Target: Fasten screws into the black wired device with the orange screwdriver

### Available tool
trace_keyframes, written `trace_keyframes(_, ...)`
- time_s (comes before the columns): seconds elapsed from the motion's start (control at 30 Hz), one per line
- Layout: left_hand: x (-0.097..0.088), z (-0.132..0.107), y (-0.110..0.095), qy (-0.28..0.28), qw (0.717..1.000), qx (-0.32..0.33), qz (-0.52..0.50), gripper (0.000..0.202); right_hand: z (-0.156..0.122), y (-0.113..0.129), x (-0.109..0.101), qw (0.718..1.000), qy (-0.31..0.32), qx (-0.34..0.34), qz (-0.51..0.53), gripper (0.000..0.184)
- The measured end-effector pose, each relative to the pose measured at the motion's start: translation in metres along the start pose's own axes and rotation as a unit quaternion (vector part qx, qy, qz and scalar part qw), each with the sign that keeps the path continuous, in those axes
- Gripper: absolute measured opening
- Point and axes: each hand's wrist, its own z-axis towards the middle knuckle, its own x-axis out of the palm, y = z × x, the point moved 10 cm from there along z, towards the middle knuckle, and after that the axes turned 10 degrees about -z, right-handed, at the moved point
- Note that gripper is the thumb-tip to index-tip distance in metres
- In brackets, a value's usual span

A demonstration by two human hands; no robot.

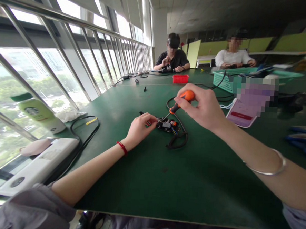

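Note:
My right hand [201,105] grips an orange and black screwdriver [187,96] by its handle, tilted with the shaft pointing down and left. The tip meets a small black device with exposed inner parts and coloured wires [168,125] lying on the green table [138,182]; exactly what the tip touches is too small to tell. My left hand [141,126] pinches the left end of this device between thumb and fingers. A black cable [184,139] curls around the device's right side and ends in front of it.
A red tray [180,79] and a green basket [222,80] stand farther back. At right are a propped phone [242,111] and blue-handled tools [302,139]. On the left are a bottle [40,112], a white box [43,166] and a railing. Two people sit across the table.

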Motion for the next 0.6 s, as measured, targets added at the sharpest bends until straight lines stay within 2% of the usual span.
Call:
trace_keyframes(0.1,0.01,0.001,0.002,-0.037,0.997,-0.015,-0.062,0.012,-0.032,-0.008,-0.016,0.995,-0.094,-0.02,-0.006,0.014)
trace_keyframes(0.17,0.013,0.002,0.008,-0.056,0.994,-0.045,-0.082,0.012,-0.054,-0.011,-0.018,0.991,-0.122,-0.055,-0.029,0.014)
trace_keyframes(0.27,0.018,0.003,0.018,-0.061,0.986,-0.088,-0.129,0.013,-0.075,-0.015,-0.01,0.989,-0.109,-0.091,-0.036,0.021)
trace_keyframes(0.37,0.022,0.002,0.026,-0.052,0.979,-0.108,-0.166,0.015,-0.082,-0.013,-0.007,0.988,-0.111,-0.105,-0.015,0.026)
trace_keyframes(0.5,0.025,0.002,0.025,-0.048,0.98,-0.097,-0.17,0.014,-0.086,0.006,0.004,0.986,-0.08,-0.149,-0.003,0.027)
trace_keyframes(0.6,0.024,0.003,0.021,-0.046,0.983,-0.085,-0.156,0.012,-0.089,0.014,0.007,0.985,-0.069,-0.157,0.0,0.025)
